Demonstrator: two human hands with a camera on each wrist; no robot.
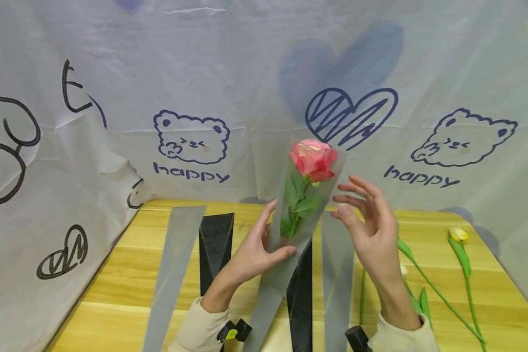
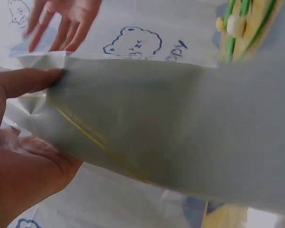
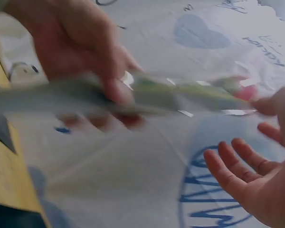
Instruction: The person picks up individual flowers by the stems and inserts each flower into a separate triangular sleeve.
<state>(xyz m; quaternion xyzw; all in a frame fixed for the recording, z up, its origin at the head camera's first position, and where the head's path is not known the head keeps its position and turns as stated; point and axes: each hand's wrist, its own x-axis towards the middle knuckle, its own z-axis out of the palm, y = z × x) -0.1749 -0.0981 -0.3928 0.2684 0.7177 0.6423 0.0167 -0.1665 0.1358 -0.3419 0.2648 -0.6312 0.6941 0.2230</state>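
1. Your left hand [image 1: 252,253] grips the tapered, translucent grey plastic sleeve [image 1: 274,283] around its middle, thumb across the front. Squeezing harder could crease the film; a looser hold could let the sleeve slip, since its lower part appears otherwise unsupported.
2. Your right hand [image 1: 373,233] holds nothing, its fingers loosely bent and spread, near the sleeve's upper right edge; you cannot tell whether the thumb touches it. A careless sweep could snag the film.
3. The pink-red, ruffled rose [image 1: 313,160] with green leaves stands inside the sleeve's top, between your hands and beyond your left grip. Pressing there could crush the petals; tipping the sleeve could shift the flower.
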